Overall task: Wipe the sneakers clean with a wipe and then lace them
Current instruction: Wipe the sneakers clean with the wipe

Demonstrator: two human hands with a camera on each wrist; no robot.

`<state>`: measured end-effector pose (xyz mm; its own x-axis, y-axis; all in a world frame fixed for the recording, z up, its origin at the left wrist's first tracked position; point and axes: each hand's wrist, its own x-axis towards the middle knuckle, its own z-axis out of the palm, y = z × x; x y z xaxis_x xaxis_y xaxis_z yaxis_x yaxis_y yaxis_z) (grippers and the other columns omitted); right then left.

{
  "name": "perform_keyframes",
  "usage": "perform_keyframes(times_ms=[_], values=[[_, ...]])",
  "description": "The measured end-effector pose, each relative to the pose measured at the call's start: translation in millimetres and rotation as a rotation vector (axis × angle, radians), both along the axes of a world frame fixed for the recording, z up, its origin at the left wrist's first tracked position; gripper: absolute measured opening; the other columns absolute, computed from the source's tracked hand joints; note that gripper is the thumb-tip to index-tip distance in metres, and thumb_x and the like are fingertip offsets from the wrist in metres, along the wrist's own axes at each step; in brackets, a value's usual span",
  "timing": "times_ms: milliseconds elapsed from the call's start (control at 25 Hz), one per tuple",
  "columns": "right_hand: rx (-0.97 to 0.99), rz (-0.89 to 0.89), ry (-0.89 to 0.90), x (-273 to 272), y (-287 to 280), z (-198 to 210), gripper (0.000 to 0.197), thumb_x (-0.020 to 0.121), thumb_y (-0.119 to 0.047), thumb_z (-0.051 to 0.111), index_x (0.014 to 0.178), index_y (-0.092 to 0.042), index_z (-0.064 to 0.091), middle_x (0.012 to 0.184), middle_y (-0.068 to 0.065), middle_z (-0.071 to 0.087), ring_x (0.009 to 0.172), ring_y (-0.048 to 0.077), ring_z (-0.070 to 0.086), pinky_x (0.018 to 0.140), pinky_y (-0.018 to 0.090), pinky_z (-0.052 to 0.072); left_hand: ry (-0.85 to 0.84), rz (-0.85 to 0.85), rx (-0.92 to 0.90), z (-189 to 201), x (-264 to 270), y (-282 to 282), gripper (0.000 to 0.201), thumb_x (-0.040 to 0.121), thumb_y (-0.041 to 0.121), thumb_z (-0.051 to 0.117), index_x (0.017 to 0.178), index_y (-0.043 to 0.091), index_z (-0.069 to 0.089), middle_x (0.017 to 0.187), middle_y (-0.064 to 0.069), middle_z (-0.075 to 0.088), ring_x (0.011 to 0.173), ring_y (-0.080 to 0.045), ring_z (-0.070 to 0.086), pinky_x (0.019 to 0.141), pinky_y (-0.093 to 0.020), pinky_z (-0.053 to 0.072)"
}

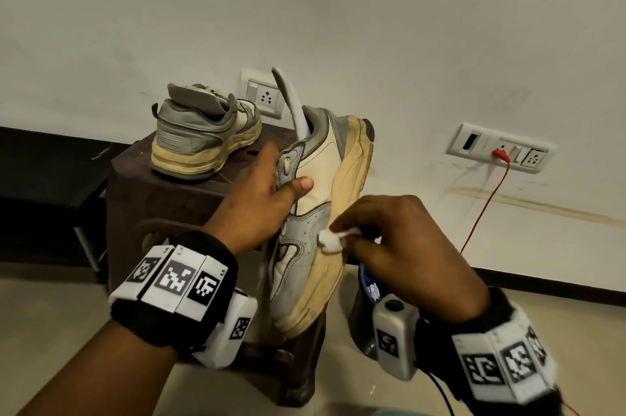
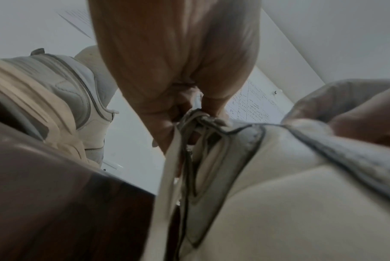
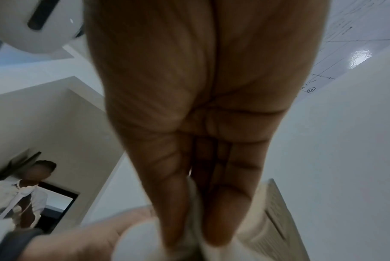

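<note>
The left hand [image 1: 257, 198] holds one sneaker [image 1: 325, 212] up on its toe, with the heel high and the sole turned to the right. Its thumb lies flat on the cream side of the shoe, and its fingers [image 2: 167, 113] curl in round the edge where the lace holes are, so this hand grips the shoe. A grey insole [image 1: 293, 100] sticks up out of the shoe's opening, above the left hand. The right hand [image 1: 406, 239] is just to the right of the shoe. Its fingers [image 3: 229, 211] are pressed close together with the thumb, and they pinch a small white wipe [image 1: 330, 239]. The wipe touches the shoe low on its side, right where the grey part meets the yellowed sole. The toe of the held shoe rests on a dark brown stool [image 1: 162, 198], below both hands. The second sneaker [image 1: 203, 137] stands on top of that stool, behind the left hand and to its left, with its heel facing us. A blue thing [image 1: 367, 280] peeks out under the right hand, but it is too hidden to tell what it is. A red cord [image 1: 487, 198] hangs from a wall socket [image 1: 501, 153], off to the right behind the right hand.
</note>
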<state>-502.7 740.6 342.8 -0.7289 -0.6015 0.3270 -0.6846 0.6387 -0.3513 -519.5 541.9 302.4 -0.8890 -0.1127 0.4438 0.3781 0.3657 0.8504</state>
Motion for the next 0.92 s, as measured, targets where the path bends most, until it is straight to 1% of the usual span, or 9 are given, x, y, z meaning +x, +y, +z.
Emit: perform_keyframes(times_ms=[80, 120, 240, 360, 520, 600, 760, 840, 920], values=[[0.083, 0.056, -0.064, 8.0, 4.0, 5.6, 0.022, 0.083, -0.011, 0.067, 0.098, -0.024, 0.074, 0.092, -0.015, 0.068, 0.080, 0.000, 0.061, 0.072, 0.017, 0.050, -0.002, 0.014, 0.002, 1.3, -0.9, 1.9, 0.034, 0.089, 0.027, 0.063, 0.117, 0.016, 0.048, 0.112, 0.009, 0.065, 0.105, -0.007, 0.061, 0.095, -0.043, 0.049], [0.073, 0.041, -0.021, 8.0, 2.9, 4.9, 0.020, 0.083, -0.012, 0.068, 0.098, -0.024, 0.075, 0.090, -0.014, 0.068, 0.079, 0.001, 0.060, 0.070, 0.017, 0.050, -0.002, 0.006, 0.013, 2.0, -0.6, 2.4, 0.037, 0.087, 0.031, 0.063, 0.118, 0.018, 0.048, 0.112, 0.010, 0.065, 0.106, -0.007, 0.061, 0.096, -0.043, 0.049], [-0.096, -0.107, 0.216, -5.6, -6.2, -5.8, 0.014, 0.082, -0.011, 0.070, 0.094, -0.018, 0.075, 0.086, -0.005, 0.068, 0.076, 0.009, 0.059, 0.068, 0.029, 0.051, -0.003, -0.024, 0.040, 0.7, 0.3, 4.1, 0.042, 0.083, 0.040, 0.061, 0.119, 0.023, 0.048, 0.114, 0.010, 0.066, 0.108, -0.007, 0.061, 0.096, -0.046, 0.049], [-0.213, -0.141, 0.293, -19.3, -9.3, -12.4, 0.016, 0.083, -0.005, 0.067, 0.094, -0.014, 0.075, 0.088, -0.001, 0.069, 0.078, 0.012, 0.062, 0.070, 0.036, 0.054, -0.002, -0.013, 0.038, 1.1, 1.2, 7.3, 0.034, 0.089, 0.031, 0.062, 0.118, 0.020, 0.048, 0.112, 0.010, 0.066, 0.105, -0.007, 0.062, 0.094, -0.046, 0.050], [0.039, 0.083, 0.070, 5.5, 5.5, -1.3, 0.023, 0.082, -0.006, 0.067, 0.100, -0.020, 0.074, 0.095, -0.008, 0.070, 0.084, 0.004, 0.062, 0.074, 0.025, 0.053, 0.017, 0.014, -0.004, 1.3, -0.2, 7.2, 0.034, 0.087, 0.032, 0.064, 0.115, 0.020, 0.049, 0.109, 0.010, 0.067, 0.103, -0.008, 0.063, 0.092, -0.045, 0.051], [0.120, 0.136, 0.081, 15.6, 6.8, -0.9, 0.023, 0.082, -0.008, 0.069, 0.099, -0.021, 0.074, 0.094, -0.010, 0.069, 0.084, 0.004, 0.062, 0.074, 0.023, 0.053, 0.019, 0.009, 0.002, 2.2, -0.5, 7.8, 0.035, 0.087, 0.033, 0.064, 0.116, 0.021, 0.049, 0.110, 0.010, 0.067, 0.104, -0.008, 0.063, 0.093, -0.045, 0.051], [-0.144, -0.072, 0.304, -5.1, -2.2, -13.2, 0.016, 0.080, -0.003, 0.071, 0.091, -0.014, 0.075, 0.087, -0.001, 0.069, 0.077, 0.013, 0.063, 0.068, 0.036, 0.055, 0.030, -0.037, -0.050, 6.4, 2.9, 16.9, 0.033, 0.087, 0.039, 0.061, 0.114, 0.026, 0.048, 0.109, 0.012, 0.066, 0.103, -0.006, 0.063, 0.091, -0.044, 0.051], [-0.266, -0.114, 0.348, -15.9, -4.5, -17.9, 0.016, 0.079, -0.001, 0.071, 0.090, -0.011, 0.075, 0.087, 0.001, 0.070, 0.077, 0.015, 0.064, 0.068, 0.037, 0.056, 0.041, -0.031, -0.061, 8.4, 4.9, 20.7, 0.029, 0.090, 0.033, 0.062, 0.115, 0.029, 0.048, 0.108, 0.014, 0.065, 0.103, -0.006, 0.062, 0.091, -0.043, 0.051], [-0.258, -0.064, 0.315, -13.5, -0.9, -17.5, 0.018, 0.078, 0.000, 0.071, 0.092, -0.011, 0.075, 0.090, 0.000, 0.071, 0.080, 0.012, 0.065, 0.070, 0.035, 0.056, 0.054, -0.017, -0.048, 9.2, 5.0, 20.4, 0.028, 0.089, 0.031, 0.063, 0.114, 0.028, 0.049, 0.108, 0.013, 0.066, 0.101, -0.007, 0.063, 0.090, -0.044, 0.051]])
